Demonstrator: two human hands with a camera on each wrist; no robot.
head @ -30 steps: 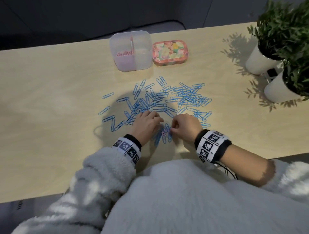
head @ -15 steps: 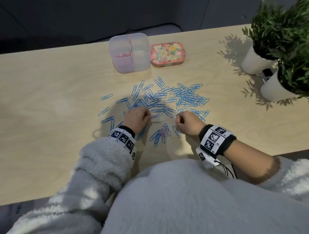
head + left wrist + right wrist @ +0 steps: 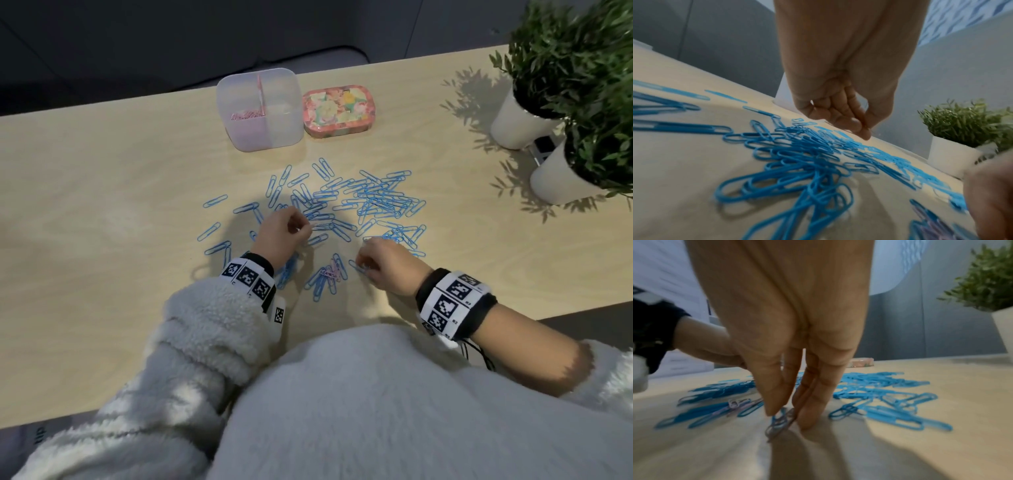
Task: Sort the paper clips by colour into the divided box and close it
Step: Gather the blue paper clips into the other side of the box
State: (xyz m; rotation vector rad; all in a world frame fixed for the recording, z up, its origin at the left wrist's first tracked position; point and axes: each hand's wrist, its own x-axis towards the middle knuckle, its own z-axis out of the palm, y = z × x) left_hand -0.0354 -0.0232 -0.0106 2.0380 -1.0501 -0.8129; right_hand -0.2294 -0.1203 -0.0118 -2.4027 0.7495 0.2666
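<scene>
Blue paper clips lie scattered across the middle of the wooden table. A small heap near me mixes blue clips with a few pink ones. My left hand hovers left of the heap, fingers curled against the thumb; no clip shows between them. My right hand is right of the heap, and its thumb and fingers pinch a blue and a pale clip down on the table. The clear divided box stands open at the back, pink clips in its left compartment.
The flowered lid lies just right of the box. Two white pots with green plants stand at the right rear. The table's near edge is close to my body.
My hands have drawn apart from the small heap: the left went up and to the left, the right a little to the right, where it now pinches clips on the table.
</scene>
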